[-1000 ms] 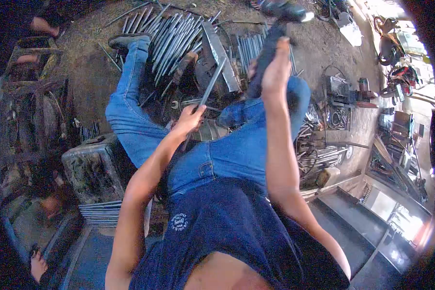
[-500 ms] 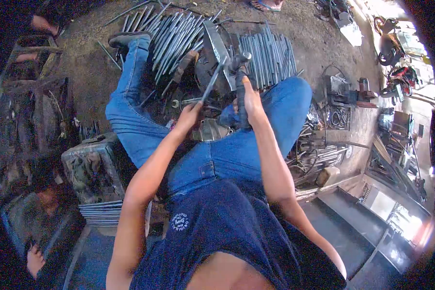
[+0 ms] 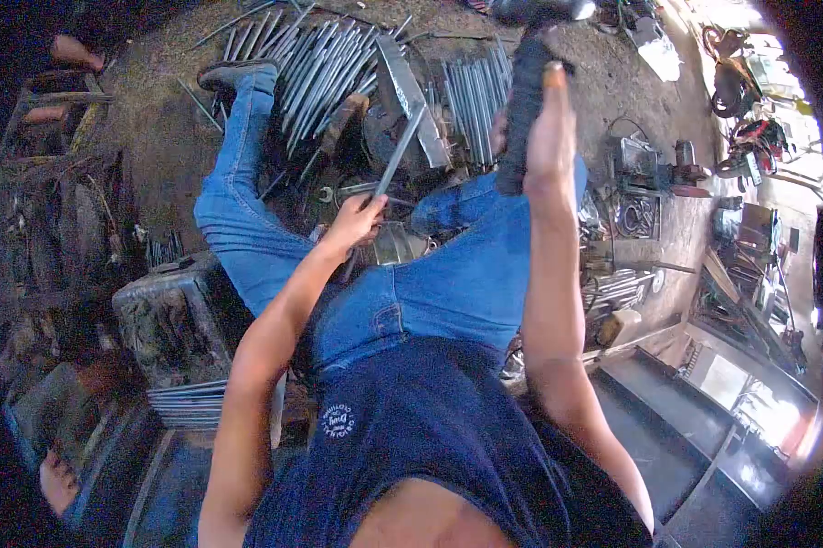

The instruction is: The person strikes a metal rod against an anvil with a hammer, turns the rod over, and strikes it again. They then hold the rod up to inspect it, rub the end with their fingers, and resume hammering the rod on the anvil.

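My left hand (image 3: 358, 224) is wrapped round the lower end of a thin metal rod (image 3: 401, 152). The rod's upper end lies over a flat metal bar (image 3: 410, 89) between my legs. On the right, my right hand (image 3: 550, 137) grips the dark wrapped handle of a hammer (image 3: 522, 114), raised above my knee. The hammer's head is blurred near the top edge. Beyond the bar, a pile of metal rods (image 3: 325, 78) lies on the ground, and a second row of rods (image 3: 478, 100) lies right of the bar.
A worn block-like container (image 3: 176, 315) stands at my left, with stacked rods (image 3: 188, 406) below it. A machine part (image 3: 640, 164) sits at the right, near motorcycles (image 3: 754, 151). Another person's foot (image 3: 58, 481) shows at lower left.
My right hand has lifted the hammer up and to the right, away from the bar. My left hand still holds the rod, shifted slightly.
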### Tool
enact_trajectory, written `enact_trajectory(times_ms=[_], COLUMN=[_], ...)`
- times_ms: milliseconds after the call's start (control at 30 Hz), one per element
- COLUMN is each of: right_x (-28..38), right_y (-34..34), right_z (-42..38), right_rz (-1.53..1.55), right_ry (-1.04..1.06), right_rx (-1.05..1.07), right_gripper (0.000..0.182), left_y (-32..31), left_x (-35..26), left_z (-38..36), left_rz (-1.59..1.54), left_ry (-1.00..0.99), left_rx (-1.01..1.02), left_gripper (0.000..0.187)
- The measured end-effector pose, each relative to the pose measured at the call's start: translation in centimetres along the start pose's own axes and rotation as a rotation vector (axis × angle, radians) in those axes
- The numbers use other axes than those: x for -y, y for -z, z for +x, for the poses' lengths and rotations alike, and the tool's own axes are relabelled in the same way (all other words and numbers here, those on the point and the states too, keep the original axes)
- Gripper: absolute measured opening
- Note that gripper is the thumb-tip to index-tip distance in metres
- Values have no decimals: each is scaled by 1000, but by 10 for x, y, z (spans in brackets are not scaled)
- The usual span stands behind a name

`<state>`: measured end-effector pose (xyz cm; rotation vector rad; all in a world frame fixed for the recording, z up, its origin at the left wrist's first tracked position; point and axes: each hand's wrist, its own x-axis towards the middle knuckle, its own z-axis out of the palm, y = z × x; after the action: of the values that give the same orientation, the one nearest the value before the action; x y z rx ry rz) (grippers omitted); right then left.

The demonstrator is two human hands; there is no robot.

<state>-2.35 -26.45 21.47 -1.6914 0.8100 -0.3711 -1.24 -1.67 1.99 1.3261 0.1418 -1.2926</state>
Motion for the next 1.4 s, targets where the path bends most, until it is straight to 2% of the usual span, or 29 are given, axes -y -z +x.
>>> enact_trajectory(times_ms=[33, 100, 200, 233, 267, 300, 333, 367, 400, 433, 533, 633, 700, 733, 833, 867, 900, 967, 1000, 1067, 1200, 1267, 1367, 1400], right_x=[36, 58, -1, -7, -67, -146, -148, -130, -116, -112, -104, -114, -124, -161, -190, -195, -177, -114, -106, -75, 15, 33, 6, -13], right_y=[-4, -10, -23, -37, -47, -66, -69, -67, -64, -58, -52, -50, -48, -48, -52, -52, -50, -44, -40, -27, -7, -7, -17, -27], right_z=[-12, -5, 16, -3, 12, 23, 17, 6, 8, 0, -15, -33, -39, -30, -24, -22, -26, -39, -36, -33, -33, -26, -15, -15], right_rz=[220, 361, 205, 296, -195, -48, -341, -284, -15, 250, 192, 188, 148, 106, 66, 43, 43, 229, 188, 227, 307, 405, 365, 340], right_ry=[88, 232, 332, -54, -146, -145, -450, -421, -446, -496, -527, -569, -600, -584, -566, -555, -548, -614, -619, -497, -120, 57, 119, -30], right_rx=[58, -5, -70, 12, -95, -64, 20, -16, 119, 251, 202, 122, 112, 87, 55, 44, 46, 145, 104, 108, 24, -75, -38, -22], right_gripper=[53, 53, 53, 55, 60, 73, 75, 70, 64, 61, 57, 58, 59, 59, 57, 57, 57, 55, 60, 60, 56, 52, 55, 57], left_y=[1, 0, -1, -2, -4, -8, -12, -13, 1, 1, -7, -11, -6, -6, -1, -1, 4, 17, 13, 0, -5, -5, -10, -12], left_x=[3, 4, 1, -1, 1, 4, 2, -3, 9, 13, -3, -5, -3, -6, -14, -16, -12, 1, -2, -12, -10, -11, -14, -16], left_z=[3, 4, 4, 4, 2, -1, -2, 0, 11, 4, 0, -6, 2, -3, -7, -11, -6, 7, 1, -15, -12, -12, -15, -16], left_rz=[1, 43, 72, 136, 198, 192, 285, 382, 339, 338, 277, 315, 234, 148, 239, 165, 164, 189, 184, -54, -75, -64, -28, -2], left_ry=[-27, -38, -36, -50, -55, -53, -202, -357, -321, -300, -197, -200, -109, -120, -115, -58, -65, -53, -52, 55, 67, 68, 61, 58], left_rx=[9, -21, -54, -102, -152, -154, -228, -302, -180, -183, -132, -224, -268, -219, -135, -82, -83, 66, 61, 42, -7, -10, -52, -98], left_gripper=[24, 24, 28, 32, 36, 36, 30, 31, 33, 33, 33, 33, 37, 49, 50, 48, 48, 38, 38, 24, 25, 26, 29, 30])
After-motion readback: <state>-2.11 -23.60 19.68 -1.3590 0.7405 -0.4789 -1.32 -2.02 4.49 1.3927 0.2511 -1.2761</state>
